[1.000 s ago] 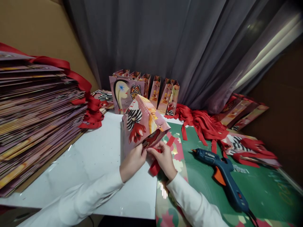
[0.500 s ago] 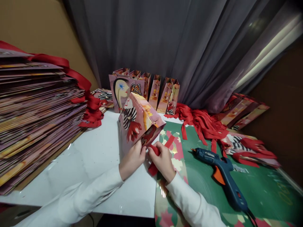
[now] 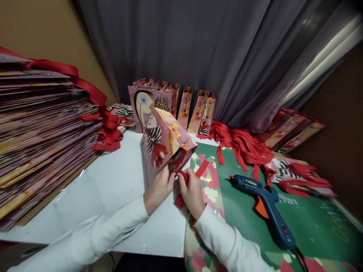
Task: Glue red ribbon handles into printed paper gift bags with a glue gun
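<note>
A printed paper gift bag (image 3: 159,147) lies tilted on the white tabletop, its open end turned toward me. My left hand (image 3: 160,189) is closed on the bag's near edge, thumb on top. Just beside it, my right hand (image 3: 191,190) pinches a red ribbon (image 3: 202,168) at the bag's mouth. One end of the ribbon sticks out past the knuckles and another hangs below the fingers. The fingertips of both hands almost meet, and they hide where ribbon and bag touch.
A blue glue gun (image 3: 263,204) with an orange trigger lies on the green board (image 3: 238,226). Cut red ribbons (image 3: 241,143) are heaped behind it. Finished-looking bags (image 3: 185,107) stand by the curtain. A tall stack of flat bags (image 3: 42,136) rises on the left.
My right hand has shifted slightly left and up, closer to the bag's edge, with the ribbon still pinched. The left hand keeps its hold; the view has moved a little.
</note>
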The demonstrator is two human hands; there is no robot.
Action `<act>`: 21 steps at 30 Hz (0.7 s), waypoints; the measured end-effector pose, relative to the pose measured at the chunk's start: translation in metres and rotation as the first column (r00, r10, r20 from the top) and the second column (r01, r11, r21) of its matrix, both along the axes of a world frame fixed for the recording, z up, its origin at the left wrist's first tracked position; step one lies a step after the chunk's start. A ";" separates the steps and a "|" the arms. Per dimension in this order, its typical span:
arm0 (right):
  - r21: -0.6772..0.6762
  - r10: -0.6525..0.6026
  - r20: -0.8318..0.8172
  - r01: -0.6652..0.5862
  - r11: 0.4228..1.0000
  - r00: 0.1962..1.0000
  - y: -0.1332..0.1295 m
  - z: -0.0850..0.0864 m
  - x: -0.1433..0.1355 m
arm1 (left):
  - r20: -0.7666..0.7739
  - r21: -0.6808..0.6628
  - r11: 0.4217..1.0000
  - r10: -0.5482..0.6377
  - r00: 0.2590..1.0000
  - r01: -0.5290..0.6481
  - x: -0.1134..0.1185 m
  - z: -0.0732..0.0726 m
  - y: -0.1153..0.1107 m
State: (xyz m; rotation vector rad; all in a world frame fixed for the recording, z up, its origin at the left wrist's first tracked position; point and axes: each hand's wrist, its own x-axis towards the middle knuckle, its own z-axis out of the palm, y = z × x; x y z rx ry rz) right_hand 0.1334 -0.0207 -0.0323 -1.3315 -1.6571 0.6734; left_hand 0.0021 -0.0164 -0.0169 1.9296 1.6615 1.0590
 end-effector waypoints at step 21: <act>-0.107 0.132 -0.222 -0.158 0.982 0.966 0.003 0.014 0.006 | -0.043 -0.057 0.998 -0.024 0.999 0.022 -0.001 0.007 -0.003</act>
